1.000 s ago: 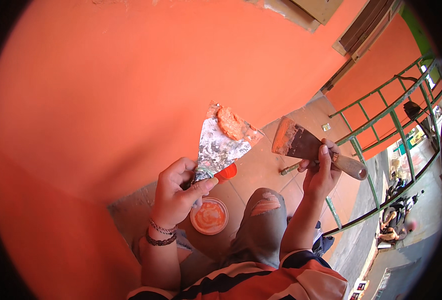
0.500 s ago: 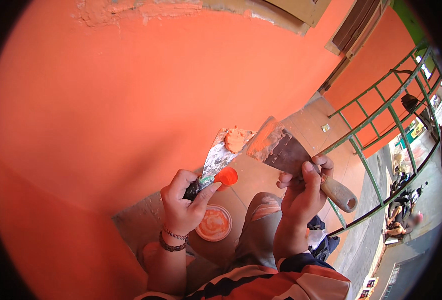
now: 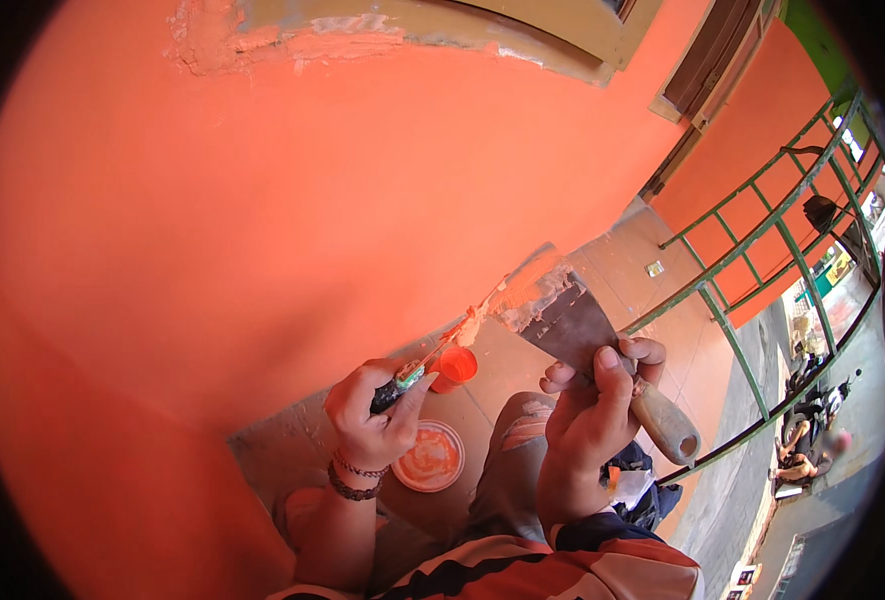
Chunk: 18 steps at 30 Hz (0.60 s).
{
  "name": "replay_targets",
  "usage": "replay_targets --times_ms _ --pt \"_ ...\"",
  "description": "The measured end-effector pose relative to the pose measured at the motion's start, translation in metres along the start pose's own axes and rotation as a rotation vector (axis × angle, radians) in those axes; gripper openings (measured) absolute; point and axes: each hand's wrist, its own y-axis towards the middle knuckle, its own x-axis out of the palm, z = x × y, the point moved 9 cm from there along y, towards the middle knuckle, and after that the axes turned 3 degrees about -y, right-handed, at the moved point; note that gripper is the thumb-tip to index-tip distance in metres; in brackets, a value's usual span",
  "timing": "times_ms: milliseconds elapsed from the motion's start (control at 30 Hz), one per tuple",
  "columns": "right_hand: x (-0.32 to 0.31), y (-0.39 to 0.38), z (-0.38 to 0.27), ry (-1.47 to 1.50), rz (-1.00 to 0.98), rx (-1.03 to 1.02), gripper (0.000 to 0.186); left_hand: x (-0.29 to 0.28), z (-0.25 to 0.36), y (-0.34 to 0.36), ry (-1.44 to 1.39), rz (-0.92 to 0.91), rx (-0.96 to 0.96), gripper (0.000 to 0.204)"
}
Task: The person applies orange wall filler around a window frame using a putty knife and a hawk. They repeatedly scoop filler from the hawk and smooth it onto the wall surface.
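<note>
Filler is loaded; the rough patch by the frame is not yet filled. Left hand grips a narrow scraper, edge-on. At three o'clock, right hand clasps a wide putty knife. Beyond, twelve o'clock: orange wall.

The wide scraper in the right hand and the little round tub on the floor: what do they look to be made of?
The scraper looks like a dull grey metal blade, smeared with pale orange paste, on a smooth tan handle, probably wood, gripped by the right hand. The round tub seems to be thin plastic, orange-rimmed and smeared whitish inside, though that is a guess.
</note>
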Motion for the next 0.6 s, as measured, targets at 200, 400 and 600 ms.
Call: replay_targets --times_ms 200,400,600 --pt "-0.001 0.003 0.004 0.212 0.034 0.113 0.02 -0.001 0.001 -0.006 0.036 0.015 0.202 0.021" --pt "0.0 0.012 0.011 0.296 -0.043 0.255 0.019 -0.013 0.006 -0.007 0.137 0.035 0.337 0.033" --pt "-0.002 0.019 0.012 0.42 -0.051 0.362 0.014 -0.012 0.017 -0.003 0.232 0.001 0.358 0.032"
